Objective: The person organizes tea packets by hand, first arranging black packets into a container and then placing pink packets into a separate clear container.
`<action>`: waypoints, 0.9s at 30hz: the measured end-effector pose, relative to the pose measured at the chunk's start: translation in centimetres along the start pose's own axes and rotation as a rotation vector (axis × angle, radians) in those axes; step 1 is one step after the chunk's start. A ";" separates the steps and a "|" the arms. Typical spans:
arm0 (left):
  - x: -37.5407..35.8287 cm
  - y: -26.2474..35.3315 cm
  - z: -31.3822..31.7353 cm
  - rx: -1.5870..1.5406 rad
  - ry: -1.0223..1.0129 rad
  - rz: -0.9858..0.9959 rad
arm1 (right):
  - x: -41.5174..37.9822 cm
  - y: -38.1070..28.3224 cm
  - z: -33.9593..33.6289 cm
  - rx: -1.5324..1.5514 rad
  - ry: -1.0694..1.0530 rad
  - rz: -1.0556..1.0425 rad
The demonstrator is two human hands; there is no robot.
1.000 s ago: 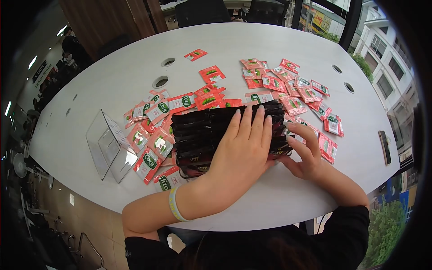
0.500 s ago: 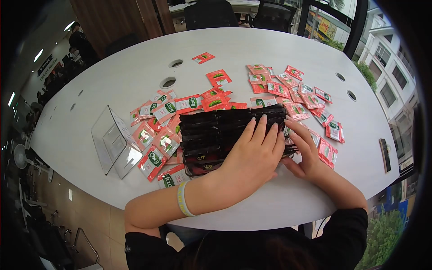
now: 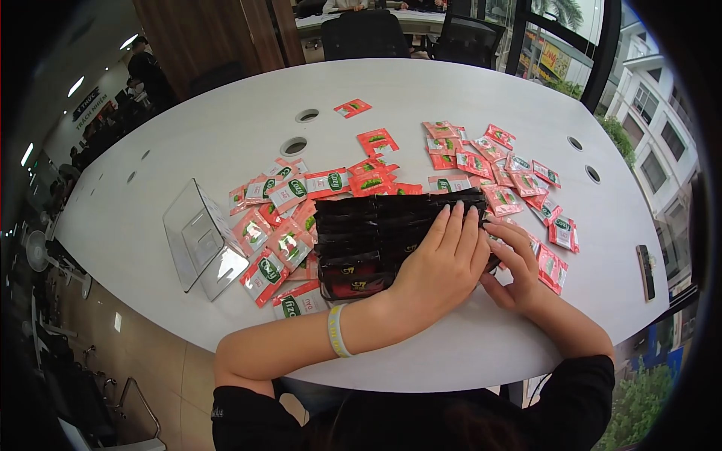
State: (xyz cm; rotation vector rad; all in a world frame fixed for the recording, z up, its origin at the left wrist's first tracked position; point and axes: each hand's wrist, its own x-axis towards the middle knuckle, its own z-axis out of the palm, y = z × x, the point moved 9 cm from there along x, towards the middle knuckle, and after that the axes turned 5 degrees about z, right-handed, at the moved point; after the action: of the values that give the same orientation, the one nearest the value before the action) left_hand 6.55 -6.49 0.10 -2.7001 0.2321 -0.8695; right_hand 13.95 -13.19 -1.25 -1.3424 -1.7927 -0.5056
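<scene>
A row of black sachets (image 3: 368, 233) lies packed side by side on the white table (image 3: 451, 90). My left hand (image 3: 444, 259) rests flat on top of the row's right part, fingers together and stretched out. My right hand (image 3: 515, 270) presses against the row's right end, fingers curled at the edge. Red and white sachets (image 3: 282, 225) lie scattered to the left of the black row, and more red and white sachets (image 3: 511, 173) behind it and to the right.
A clear plastic box (image 3: 203, 240) lies tipped on its side at the left. A dark phone (image 3: 645, 272) sits near the table's right edge. Round cable holes (image 3: 294, 146) dot the tabletop. Black chairs (image 3: 365, 34) stand at the far side.
The view has shifted so the table sits lower in the frame. My left hand has slid slightly right along the black sachets; my right hand stays against their right end.
</scene>
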 end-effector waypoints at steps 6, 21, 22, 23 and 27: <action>0.0 0.1 -0.1 0.008 0.010 -0.015 | -0.3 0.4 0.2 0.006 -0.006 -0.001; -0.1 -0.3 0.0 0.016 -0.031 -0.081 | -0.4 0.4 0.1 0.003 -0.030 0.007; -0.1 -0.4 0.0 0.011 -0.033 -0.088 | -0.3 0.5 0.2 0.021 -0.017 0.015; -0.1 -0.6 0.0 0.007 -0.034 -0.092 | -0.2 0.7 0.2 0.036 -0.002 0.023; 0.0 -0.8 -0.1 -0.021 -0.037 -0.097 | -0.3 0.9 0.2 0.042 -0.003 0.048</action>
State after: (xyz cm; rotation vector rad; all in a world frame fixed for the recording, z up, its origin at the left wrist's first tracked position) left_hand 6.53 -5.77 0.43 -2.7643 0.1034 -0.8482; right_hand 14.74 -12.95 -1.75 -1.3541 -1.7603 -0.4376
